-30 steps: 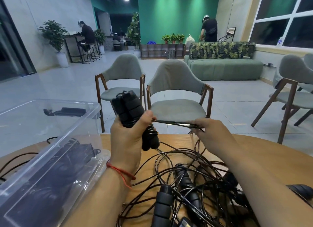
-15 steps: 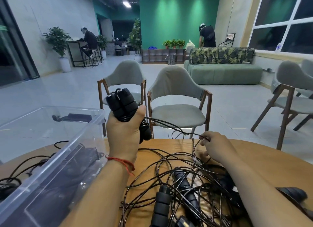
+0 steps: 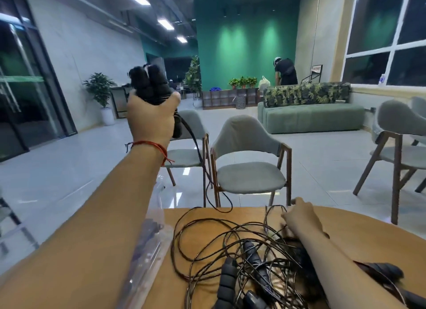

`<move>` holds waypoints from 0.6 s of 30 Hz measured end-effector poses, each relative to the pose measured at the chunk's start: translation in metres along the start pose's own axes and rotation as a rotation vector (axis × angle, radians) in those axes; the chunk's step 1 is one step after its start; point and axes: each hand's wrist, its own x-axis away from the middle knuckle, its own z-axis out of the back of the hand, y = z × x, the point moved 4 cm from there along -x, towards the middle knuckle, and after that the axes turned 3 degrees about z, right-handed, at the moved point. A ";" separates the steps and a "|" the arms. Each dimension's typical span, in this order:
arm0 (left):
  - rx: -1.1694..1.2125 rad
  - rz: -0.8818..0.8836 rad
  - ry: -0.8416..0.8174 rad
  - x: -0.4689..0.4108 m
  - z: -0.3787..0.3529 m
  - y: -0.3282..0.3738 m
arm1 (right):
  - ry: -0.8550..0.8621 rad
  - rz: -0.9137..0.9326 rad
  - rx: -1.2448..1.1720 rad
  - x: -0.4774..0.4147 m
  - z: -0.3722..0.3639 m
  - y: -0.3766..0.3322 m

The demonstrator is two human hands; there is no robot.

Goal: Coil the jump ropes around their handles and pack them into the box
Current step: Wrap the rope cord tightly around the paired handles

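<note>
Handles (image 3: 149,85) — paired, black, clasped in the raised left hand (image 3: 151,122), far left; rope (image 3: 200,156) trails down to the tangle (image 3: 242,251) on the table (image 3: 345,237) beside the clear box (image 3: 147,246); right hand (image 3: 302,221) lies on the tangle, grip too blurred to tell — likely step: freeing the rope, which coiling next needs clear.

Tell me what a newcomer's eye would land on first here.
First, the left hand, held high left of centre, with two black handles in its grip. From it one rope hangs down to the tangle of ropes on the wooden table at the bottom. The right hand is at the tangle's right edge.
</note>
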 end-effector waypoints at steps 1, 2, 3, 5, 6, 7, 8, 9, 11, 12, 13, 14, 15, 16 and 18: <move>-0.042 -0.030 -0.028 0.004 -0.003 0.000 | 0.017 0.041 0.062 0.007 0.002 -0.008; -0.061 -0.047 -0.057 0.009 -0.003 -0.002 | 0.044 0.094 0.084 0.014 0.005 -0.017; -0.066 -0.051 -0.088 0.014 -0.004 -0.007 | 0.060 0.154 0.055 0.021 0.008 -0.027; -0.084 -0.050 -0.131 0.025 -0.005 -0.015 | 0.047 0.307 -0.071 0.032 0.011 -0.048; -0.093 -0.048 -0.150 0.030 -0.005 -0.019 | 0.019 0.375 -0.149 0.037 0.013 -0.060; -0.096 -0.037 -0.175 0.035 -0.008 -0.025 | -0.011 0.422 -0.219 0.043 0.015 -0.071; -0.093 -0.019 -0.201 0.041 -0.010 -0.031 | -0.032 0.469 -0.294 0.047 0.019 -0.082; -0.081 -0.003 -0.231 0.047 -0.013 -0.035 | -0.054 0.505 -0.367 0.053 0.024 -0.093; -0.067 -0.007 -0.281 0.058 -0.019 -0.043 | -0.082 0.572 -0.495 0.063 0.035 -0.114; -0.072 -0.012 -0.304 0.063 -0.021 -0.046 | -0.100 0.598 -0.554 0.068 0.041 -0.124; -0.071 -0.012 -0.322 0.068 -0.023 -0.050 | -0.132 0.619 -0.620 0.072 0.046 -0.135; -0.075 -0.006 -0.333 0.072 -0.026 -0.057 | -0.183 0.641 -0.685 0.075 0.049 -0.145; -0.071 0.004 -0.344 0.077 -0.026 -0.061 | -0.242 0.668 -0.729 0.080 0.053 -0.155; -0.074 0.015 -0.356 0.081 -0.028 -0.069 | -0.292 0.693 -0.730 0.084 0.054 -0.163; -0.090 0.039 -0.397 0.089 -0.031 -0.085 | -0.345 0.743 -0.647 0.089 0.047 -0.173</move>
